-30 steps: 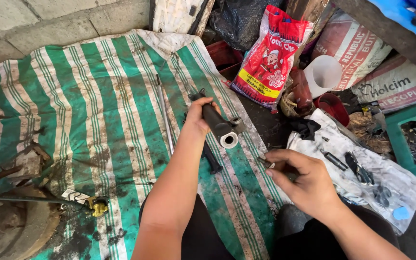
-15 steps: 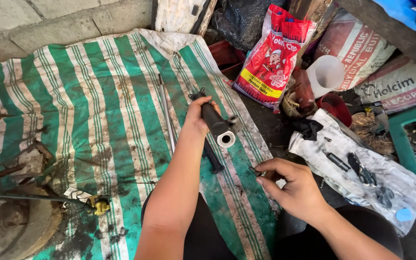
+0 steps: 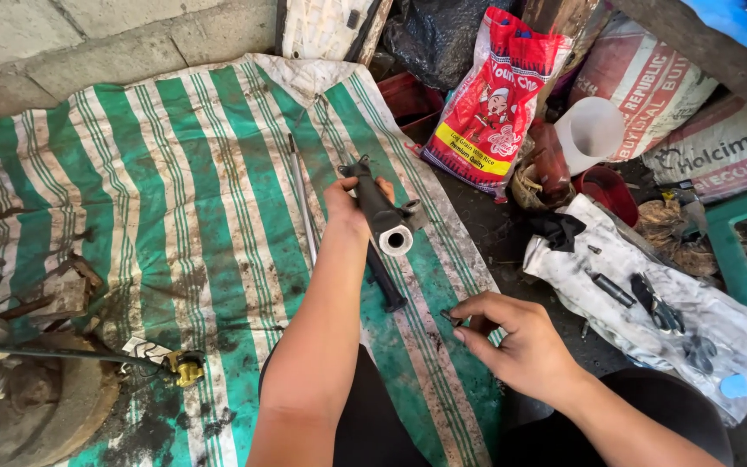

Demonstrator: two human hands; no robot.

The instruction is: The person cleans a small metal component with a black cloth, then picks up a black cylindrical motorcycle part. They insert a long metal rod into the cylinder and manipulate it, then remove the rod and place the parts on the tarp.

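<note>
A green-and-white striped tarp (image 3: 175,199), stained with dark grease, is spread over the ground against a rough concrete wall (image 3: 88,43). To the right of the tarp the floor is dark, oily dirt crowded with sacks and clutter.

The left hand (image 3: 349,201) is closed around a dark metal tube (image 3: 380,212), holding it above the tarp with its open pale end turned toward the camera and slightly downward; a small bracket juts from the tube near that end. Just below the tube a thin black rod (image 3: 385,278) lies on the tarp, and a long slim metal rod (image 3: 303,203) lies beside the left forearm. The right hand (image 3: 512,346) hovers low over the tarp's right edge, well apart from the tube, with thumb and fingers pinched on a small dark part (image 3: 449,318) too small to identify.

At the lower left sits a rusty wheel hub (image 3: 19,398), with a yellow fitting (image 3: 187,367) on a cable near it.

On the right, a grimy white cloth (image 3: 641,303) carries several small dark metal parts and tools. Behind it stand a red-and-yellow printed bag (image 3: 494,95), a white plastic cup (image 3: 591,131) lying on its side with its mouth facing the camera, and a red bowl (image 3: 605,188) whose contents cannot be made out. A green plastic tray (image 3: 728,246) at the far right holds dark oddments.
</note>
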